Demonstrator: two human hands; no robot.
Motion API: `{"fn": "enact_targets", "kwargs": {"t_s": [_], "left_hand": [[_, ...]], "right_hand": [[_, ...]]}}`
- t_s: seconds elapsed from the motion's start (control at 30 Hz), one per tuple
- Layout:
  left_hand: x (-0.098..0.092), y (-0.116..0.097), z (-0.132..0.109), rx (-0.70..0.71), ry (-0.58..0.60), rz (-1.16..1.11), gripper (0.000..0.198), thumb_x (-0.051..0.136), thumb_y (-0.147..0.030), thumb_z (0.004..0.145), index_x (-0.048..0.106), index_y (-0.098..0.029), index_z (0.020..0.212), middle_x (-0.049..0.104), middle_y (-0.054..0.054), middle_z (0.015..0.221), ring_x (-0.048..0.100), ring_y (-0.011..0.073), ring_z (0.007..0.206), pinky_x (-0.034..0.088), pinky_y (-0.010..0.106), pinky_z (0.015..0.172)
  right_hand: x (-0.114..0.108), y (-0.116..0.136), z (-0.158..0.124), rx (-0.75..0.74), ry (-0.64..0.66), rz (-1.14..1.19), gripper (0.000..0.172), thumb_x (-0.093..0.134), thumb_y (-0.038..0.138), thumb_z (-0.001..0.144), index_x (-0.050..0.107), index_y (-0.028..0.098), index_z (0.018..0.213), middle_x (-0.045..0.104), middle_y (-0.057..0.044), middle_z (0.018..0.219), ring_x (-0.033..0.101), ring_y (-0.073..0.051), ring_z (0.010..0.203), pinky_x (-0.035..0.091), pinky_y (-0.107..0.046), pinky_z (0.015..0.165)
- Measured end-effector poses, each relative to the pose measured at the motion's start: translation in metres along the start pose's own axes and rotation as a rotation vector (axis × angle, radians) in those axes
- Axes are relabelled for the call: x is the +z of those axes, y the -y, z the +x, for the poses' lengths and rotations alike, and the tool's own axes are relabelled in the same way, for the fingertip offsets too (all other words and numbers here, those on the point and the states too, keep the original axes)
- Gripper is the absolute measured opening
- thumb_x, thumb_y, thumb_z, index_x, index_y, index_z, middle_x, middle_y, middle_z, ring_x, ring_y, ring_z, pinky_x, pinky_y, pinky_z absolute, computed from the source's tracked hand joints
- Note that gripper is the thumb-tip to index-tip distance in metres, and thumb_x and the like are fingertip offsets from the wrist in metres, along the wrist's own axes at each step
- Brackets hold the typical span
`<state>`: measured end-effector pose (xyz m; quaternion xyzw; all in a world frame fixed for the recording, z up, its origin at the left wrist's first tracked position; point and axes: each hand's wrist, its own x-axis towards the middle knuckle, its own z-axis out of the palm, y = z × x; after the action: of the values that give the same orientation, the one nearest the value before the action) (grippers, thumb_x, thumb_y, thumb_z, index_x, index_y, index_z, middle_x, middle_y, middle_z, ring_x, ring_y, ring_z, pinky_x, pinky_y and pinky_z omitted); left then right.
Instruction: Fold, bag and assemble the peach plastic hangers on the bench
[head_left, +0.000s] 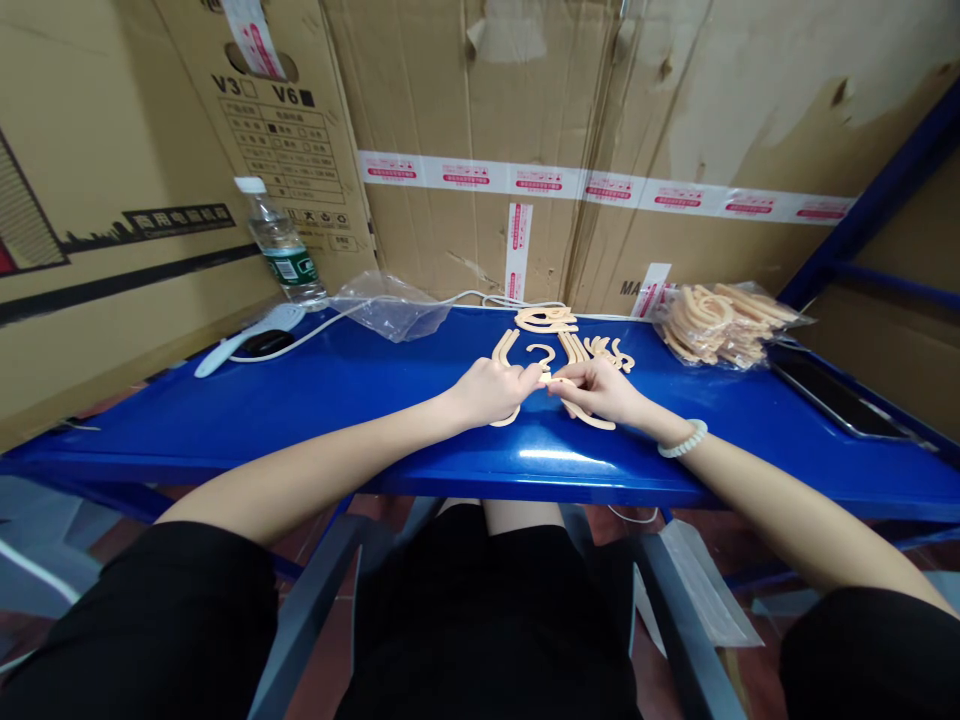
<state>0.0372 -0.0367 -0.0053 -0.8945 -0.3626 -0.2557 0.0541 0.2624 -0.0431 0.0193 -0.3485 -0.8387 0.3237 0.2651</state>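
Observation:
Both hands meet at the middle of a beige plastic clothes hanger over the front part of the blue table. Its hook points up and away from me, and its two curved arms slope out below my fingers. My left hand is closed on the centre, thumb near the base of the hook. From the other side, my right hand pinches the same joint; the fingers hide how the parts fit there. Just beyond lie loose curved hanger arms on the left, more hanger arms on the right, and several small hooks.
Finished-looking beige hanger pieces lie farther back on the blue table. A clear bag of hanger parts and a phone are right. A water bottle, plastic wrap and pale-handled object are left. Cardboard boxes stand behind.

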Motion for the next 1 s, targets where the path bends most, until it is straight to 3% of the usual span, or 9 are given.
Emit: {"fn": "enact_targets", "kwargs": {"t_s": [0.23, 0.47, 0.6, 0.67, 0.83, 1.0], "left_hand": [[-0.006, -0.003, 0.001, 0.023, 0.050, 0.113, 0.036, 0.037, -0.039, 0.107, 0.063, -0.014, 0.102, 0.070, 0.015, 0.074, 0.069, 0.0267, 0.067, 0.052, 0.032, 0.066], [-0.007, -0.005, 0.003, 0.017, 0.025, 0.099, 0.036, 0.038, -0.040, 0.106, 0.062, -0.015, 0.100, 0.071, 0.016, 0.077, 0.070, 0.0273, 0.069, 0.051, 0.031, 0.065], [-0.005, 0.002, 0.003, -0.085, 0.052, 0.067, 0.033, 0.039, -0.037, 0.106, 0.064, -0.016, 0.101, 0.071, 0.014, 0.077, 0.072, 0.0294, 0.071, 0.051, 0.032, 0.066], [-0.005, 0.007, 0.003, -0.136, 0.043, 0.020, 0.033, 0.039, -0.036, 0.106, 0.065, -0.017, 0.103, 0.072, 0.013, 0.078, 0.073, 0.0286, 0.072, 0.051, 0.032, 0.068], [-0.005, 0.014, 0.003, -0.233, -0.105, -0.242, 0.029, 0.042, -0.037, 0.105, 0.065, -0.021, 0.101, 0.073, 0.006, 0.085, 0.073, 0.0237, 0.079, 0.050, 0.029, 0.073], [-0.006, 0.018, 0.010, -0.454, -0.104, -0.827, 0.021, 0.046, -0.032, 0.103, 0.059, -0.020, 0.092, 0.059, -0.003, 0.061, 0.057, 0.0131, 0.048, 0.043, 0.022, 0.051]], "right_hand": [[0.000, 0.005, -0.001, -0.118, -0.113, -0.217, 0.047, 0.056, 0.056, 0.096, 0.068, 0.016, 0.073, 0.058, 0.001, 0.054, 0.045, -0.011, 0.048, 0.032, -0.025, 0.047], [0.001, 0.004, -0.002, -0.171, -0.171, -0.299, 0.047, 0.052, 0.055, 0.099, 0.067, 0.018, 0.072, 0.051, 0.002, 0.054, 0.041, -0.012, 0.049, 0.030, -0.026, 0.048], [-0.003, 0.002, -0.004, -0.266, -0.212, -0.400, 0.041, 0.054, 0.051, 0.099, 0.070, 0.020, 0.077, 0.053, 0.002, 0.055, 0.044, -0.012, 0.050, 0.034, -0.027, 0.053], [-0.010, 0.001, -0.004, -0.241, -0.276, -0.401, 0.040, 0.054, 0.051, 0.099, 0.070, 0.020, 0.079, 0.054, 0.001, 0.056, 0.045, -0.013, 0.050, 0.035, -0.028, 0.054], [-0.046, -0.010, -0.002, -0.111, -0.484, -0.392, 0.042, 0.054, 0.054, 0.099, 0.068, 0.019, 0.080, 0.057, 0.000, 0.059, 0.048, -0.015, 0.054, 0.037, -0.028, 0.054], [-0.089, -0.031, -0.003, -0.140, -0.518, -0.609, 0.029, 0.059, 0.040, 0.095, 0.075, 0.018, 0.088, 0.070, -0.009, 0.081, 0.063, -0.022, 0.070, 0.050, -0.034, 0.066]]}}
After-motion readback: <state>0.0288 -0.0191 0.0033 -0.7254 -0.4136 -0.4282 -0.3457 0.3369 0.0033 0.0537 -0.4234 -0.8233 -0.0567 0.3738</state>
